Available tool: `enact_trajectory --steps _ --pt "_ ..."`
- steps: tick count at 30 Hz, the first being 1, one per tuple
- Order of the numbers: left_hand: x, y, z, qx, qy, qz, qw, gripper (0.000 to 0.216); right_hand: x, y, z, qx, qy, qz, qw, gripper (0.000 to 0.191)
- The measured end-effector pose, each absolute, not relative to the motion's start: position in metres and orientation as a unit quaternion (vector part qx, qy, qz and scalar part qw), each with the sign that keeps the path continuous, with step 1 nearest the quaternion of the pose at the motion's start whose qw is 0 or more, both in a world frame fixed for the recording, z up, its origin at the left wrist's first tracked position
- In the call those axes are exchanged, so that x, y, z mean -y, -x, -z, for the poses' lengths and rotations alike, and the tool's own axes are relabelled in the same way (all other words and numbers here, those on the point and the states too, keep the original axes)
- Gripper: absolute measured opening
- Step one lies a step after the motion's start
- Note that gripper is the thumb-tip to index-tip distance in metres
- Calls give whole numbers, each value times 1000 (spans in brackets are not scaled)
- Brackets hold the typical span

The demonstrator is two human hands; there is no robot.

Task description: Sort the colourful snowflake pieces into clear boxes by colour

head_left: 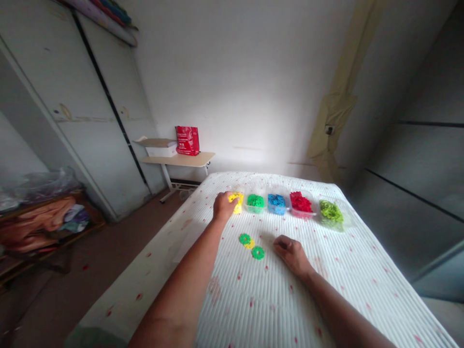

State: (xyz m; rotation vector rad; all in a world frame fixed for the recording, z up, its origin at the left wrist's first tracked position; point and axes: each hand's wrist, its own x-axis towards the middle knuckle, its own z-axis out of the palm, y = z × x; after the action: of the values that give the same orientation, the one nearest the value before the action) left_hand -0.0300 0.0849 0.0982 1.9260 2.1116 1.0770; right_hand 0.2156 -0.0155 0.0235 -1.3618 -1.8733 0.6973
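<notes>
My left hand (224, 205) reaches into the clear tub of yellow pieces (237, 201) at the left end of a row of tubs; its fingers are curled among the pieces, and I cannot see whether they hold one. My right hand (291, 253) rests on the white ribbed bedspread (253, 299) with fingers loosely curled and nothing visible in them. Just left of it lies a small chain of joined discs (251, 245): green, yellow, green. The row continues with tubs of green (255, 203), blue (277, 203), red (300, 203) and lime pieces (331, 213).
A small side table (179, 160) with a red bag (187, 140) and a box stands beyond the bed's far left corner. A wardrobe (83, 111) fills the left wall, with a cluttered low shelf (43, 217) beside it. A grey wall runs along the right.
</notes>
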Motion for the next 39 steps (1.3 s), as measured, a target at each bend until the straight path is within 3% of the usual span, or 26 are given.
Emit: enact_trajectory --steps 4,9,16,20,27,33,35,39 --pt "-54 27 -60 -674 -652 -343 59 23 17 -215 -26 750 523 -239 327 16" --pt "-18 33 -23 -673 -634 -354 141 27 10 -199 -33 791 516 -185 272 21" --pt "-15 36 -17 -668 -600 -412 152 28 -8 -140 -47 822 522 -140 177 39" --pt "-14 34 -14 -666 -615 -398 137 30 -16 -123 -47 828 533 -120 124 26" --pt "-16 34 -10 -659 -625 -399 125 31 -25 -134 -47 753 533 -286 257 22" --pt "-16 33 -9 -660 -630 -391 122 32 -16 -167 -50 677 511 -421 322 34" --pt "-16 33 -8 -661 -631 -387 122 32 -4 -176 -48 721 485 -400 291 29" --pt "-16 32 -8 -663 -636 -376 120 32 20 -180 -44 835 465 -221 194 22"
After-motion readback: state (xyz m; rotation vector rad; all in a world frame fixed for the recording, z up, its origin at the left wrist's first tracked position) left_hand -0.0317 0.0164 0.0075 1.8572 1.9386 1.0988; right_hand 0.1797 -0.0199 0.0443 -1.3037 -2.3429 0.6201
